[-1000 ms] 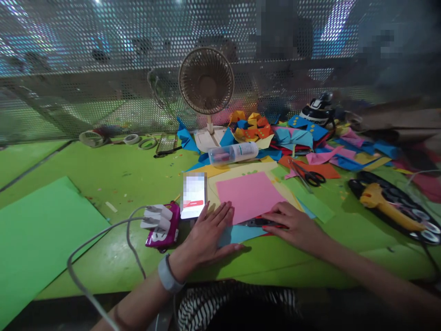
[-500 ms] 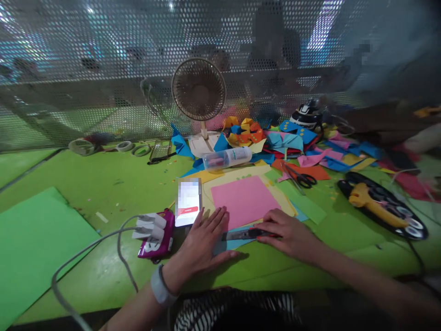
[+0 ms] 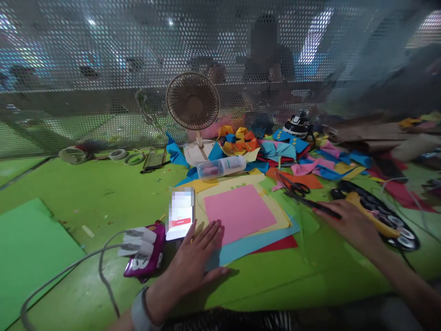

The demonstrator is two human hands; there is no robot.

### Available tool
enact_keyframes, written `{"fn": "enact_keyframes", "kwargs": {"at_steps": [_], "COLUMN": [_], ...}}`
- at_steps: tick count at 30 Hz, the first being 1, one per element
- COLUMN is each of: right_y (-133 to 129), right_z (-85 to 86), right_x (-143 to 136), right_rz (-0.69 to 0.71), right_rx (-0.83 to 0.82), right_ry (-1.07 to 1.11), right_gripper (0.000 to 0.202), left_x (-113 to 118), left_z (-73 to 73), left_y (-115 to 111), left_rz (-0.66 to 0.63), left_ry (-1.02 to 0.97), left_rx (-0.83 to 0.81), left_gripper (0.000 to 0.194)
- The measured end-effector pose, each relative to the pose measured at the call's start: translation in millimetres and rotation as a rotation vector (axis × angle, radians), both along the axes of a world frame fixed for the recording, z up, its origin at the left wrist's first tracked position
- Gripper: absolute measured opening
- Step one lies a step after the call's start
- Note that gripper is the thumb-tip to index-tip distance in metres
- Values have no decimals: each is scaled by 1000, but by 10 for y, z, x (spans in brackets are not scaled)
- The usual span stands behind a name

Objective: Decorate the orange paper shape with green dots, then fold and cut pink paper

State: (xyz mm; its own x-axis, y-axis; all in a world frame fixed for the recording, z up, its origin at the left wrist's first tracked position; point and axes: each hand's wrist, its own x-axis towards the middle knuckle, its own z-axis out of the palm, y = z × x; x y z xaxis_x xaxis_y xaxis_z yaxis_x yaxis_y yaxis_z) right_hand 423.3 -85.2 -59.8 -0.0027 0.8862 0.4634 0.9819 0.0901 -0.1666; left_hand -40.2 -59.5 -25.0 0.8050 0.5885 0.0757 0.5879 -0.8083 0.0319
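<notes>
On green desk [image 3: 86, 193]: my left hand [image 3: 193, 262] flat, pinning paper stack [image 3: 241, 225]; right hand [image 3: 347, 225] carrying dark cutter [image 3: 319, 207] aside, grip closed. Next: set down.

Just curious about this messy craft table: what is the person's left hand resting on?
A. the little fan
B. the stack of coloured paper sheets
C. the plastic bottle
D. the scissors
B: the left hand lies flat on the near corner of the stack of coloured paper, right beside the phone, well away from the other things named.
</notes>
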Motion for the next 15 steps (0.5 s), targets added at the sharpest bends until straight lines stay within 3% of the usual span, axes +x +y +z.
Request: {"fn": "enact_keyframes", "kwargs": {"at_steps": [4, 6, 9, 12, 15], "right_y": [124, 192, 288, 343, 320], "right_z": [153, 279, 379, 293, 133], "right_x": [-334, -648, -1067, -1270, -1312], "right_rz": [36, 218, 540, 732, 743], "right_rx": [34, 1, -199, -291, -218], "right_ry": [-129, -96, -122, -190, -250], "right_gripper": [46, 44, 62, 73, 62], "left_x": [-13, -8, -8, -30, -47], "left_z": [61, 119, 185, 193, 167], "left_y": [-22, -37, -60, -79, -91], "left_rz": [-25, -32, -18, -4, 21], "left_ry": [-2, 5, 12, 14, 25], "left_rx": [-15, -30, -59, -77, -81], "left_gripper": [80, 79, 78, 77, 76]}}
